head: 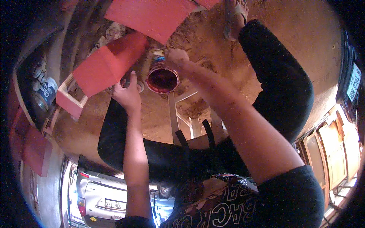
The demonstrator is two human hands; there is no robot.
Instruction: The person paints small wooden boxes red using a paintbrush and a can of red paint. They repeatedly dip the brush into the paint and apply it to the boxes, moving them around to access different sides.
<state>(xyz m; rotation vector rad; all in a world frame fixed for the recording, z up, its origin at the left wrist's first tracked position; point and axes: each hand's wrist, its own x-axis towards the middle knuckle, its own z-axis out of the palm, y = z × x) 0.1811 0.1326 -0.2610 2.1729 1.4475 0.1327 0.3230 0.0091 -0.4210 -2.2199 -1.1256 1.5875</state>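
Observation:
My left hand point(127, 95) is at the lower edge of a long red-painted wooden box point(97, 69), its thumb raised and its fingers curled under the edge. The box's near end is open and shows a bare wood rim. My right hand point(177, 57) is closed around a small pale tool point(158, 52), perhaps a brush; its tip is unclear. Just below that hand stands an open can point(162, 81) with dark red paint inside and smears down its side. A flat red panel point(151, 17) lies beyond both hands.
A pale wooden frame point(172, 116) lies on the brown ground between my legs. At the left, a labelled tin point(45, 94) sits near another red piece point(35, 148). Parked vehicles point(105, 196) stand behind me, and wooden doors point(332, 154) are at the right.

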